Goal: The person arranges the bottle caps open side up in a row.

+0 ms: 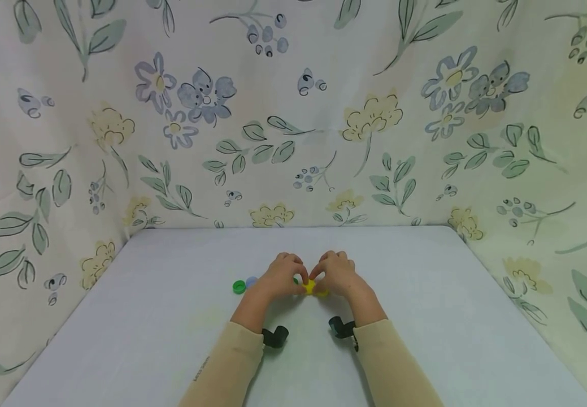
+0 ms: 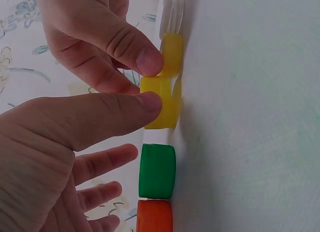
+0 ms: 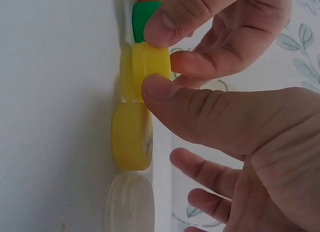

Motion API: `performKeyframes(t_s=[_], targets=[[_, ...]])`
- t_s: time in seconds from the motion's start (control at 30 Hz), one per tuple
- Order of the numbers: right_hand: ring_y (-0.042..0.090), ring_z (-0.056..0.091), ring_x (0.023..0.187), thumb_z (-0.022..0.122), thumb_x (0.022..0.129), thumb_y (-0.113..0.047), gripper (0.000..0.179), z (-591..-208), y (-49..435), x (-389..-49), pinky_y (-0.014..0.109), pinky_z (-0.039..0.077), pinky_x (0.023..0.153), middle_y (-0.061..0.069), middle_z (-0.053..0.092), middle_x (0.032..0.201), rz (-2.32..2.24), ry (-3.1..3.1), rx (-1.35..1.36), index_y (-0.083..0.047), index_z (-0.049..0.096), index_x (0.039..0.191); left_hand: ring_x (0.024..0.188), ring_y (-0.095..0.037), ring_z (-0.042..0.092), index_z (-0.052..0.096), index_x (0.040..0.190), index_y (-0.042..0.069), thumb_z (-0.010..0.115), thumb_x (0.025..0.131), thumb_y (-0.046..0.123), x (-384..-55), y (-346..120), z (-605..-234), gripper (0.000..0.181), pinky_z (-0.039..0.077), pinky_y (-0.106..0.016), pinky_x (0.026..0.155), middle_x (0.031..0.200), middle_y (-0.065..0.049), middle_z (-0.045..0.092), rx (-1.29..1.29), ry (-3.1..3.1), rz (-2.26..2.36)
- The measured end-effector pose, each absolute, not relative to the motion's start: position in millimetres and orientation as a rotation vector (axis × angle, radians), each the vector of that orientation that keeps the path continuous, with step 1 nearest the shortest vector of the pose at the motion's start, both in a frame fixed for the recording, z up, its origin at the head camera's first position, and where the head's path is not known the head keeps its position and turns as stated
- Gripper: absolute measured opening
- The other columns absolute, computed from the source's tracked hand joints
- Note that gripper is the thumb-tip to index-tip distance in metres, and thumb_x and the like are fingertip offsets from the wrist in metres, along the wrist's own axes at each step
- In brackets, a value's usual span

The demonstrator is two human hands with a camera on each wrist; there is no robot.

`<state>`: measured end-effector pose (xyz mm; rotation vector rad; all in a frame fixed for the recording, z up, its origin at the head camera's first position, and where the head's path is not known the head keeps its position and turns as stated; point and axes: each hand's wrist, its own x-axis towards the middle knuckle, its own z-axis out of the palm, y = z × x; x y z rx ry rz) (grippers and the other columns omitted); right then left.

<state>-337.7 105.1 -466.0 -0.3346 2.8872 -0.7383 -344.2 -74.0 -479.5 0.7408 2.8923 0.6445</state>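
Both hands meet over a row of plastic bottle caps on the white table. My left hand [image 1: 280, 277] and my right hand [image 1: 338, 276] together pinch a yellow bottle cap [image 3: 152, 61], thumbs on the near side and fingers behind. Yellow also shows at the table side of this cap in both wrist views. A darker yellow cap with ridged sides [image 3: 125, 137] stands beside it to the right, followed by a clear cap [image 3: 129, 204]. On the left, a green cap [image 2: 157, 172] and an orange cap [image 2: 155, 217] line up near my left fingers.
At the left end of the row, a green cap [image 1: 239, 287] lies next to a pale blue cap [image 1: 251, 281]. White table surface [image 1: 196, 339] surrounds the row. A floral curtain [image 1: 293, 141] hangs behind and along the sides. Each wrist wears a black camera mount [image 1: 276, 337].
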Motion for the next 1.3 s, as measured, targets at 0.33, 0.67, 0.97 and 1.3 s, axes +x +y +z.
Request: performKeyframes(t_s=[0.33,0.67,0.97,1.3], targets=[[0.030,0.036,0.108,0.072,0.082,-0.018,0.012,-466,107,-339,0.045,0.038,0.079,0.001,0.049,0.118,-0.674,2.923,-0.394,-0.029,0.075,0.084,0.117,-0.023,0.038,0.069,0.082,0.028,0.078,0.077,0.027,-342,-72,-478,0.010,0.032,-0.042,0.102,0.116,0.003,0.053,0.733,2.894,0.609],[0.030,0.036,0.114,0.066,0.088,-0.022,0.011,-463,106,-344,0.049,0.033,0.089,0.003,0.052,0.118,-0.618,2.986,-0.458,-0.028,0.075,0.091,0.122,-0.025,0.036,0.068,0.094,0.022,0.072,0.083,0.032,-343,-81,-471,0.015,0.031,-0.044,0.102,0.122,0.000,0.052,0.703,2.918,0.636],[0.032,0.038,0.114,0.065,0.089,-0.028,0.013,-466,101,-344,0.051,0.032,0.091,0.006,0.055,0.118,-0.629,3.017,-0.498,-0.026,0.074,0.099,0.124,-0.024,0.034,0.067,0.102,0.023,0.067,0.086,0.034,-344,-90,-470,0.020,0.033,-0.045,0.102,0.125,0.001,0.051,0.606,2.915,0.706],[0.029,0.041,0.114,0.065,0.088,-0.032,0.017,-475,82,-345,0.050,0.034,0.089,0.004,0.056,0.117,-0.545,3.039,-0.598,-0.026,0.073,0.102,0.120,-0.023,0.036,0.069,0.107,0.020,0.066,0.085,0.035,-344,-102,-468,0.028,0.036,-0.044,0.099,0.121,0.000,0.052,0.489,2.878,0.735]])
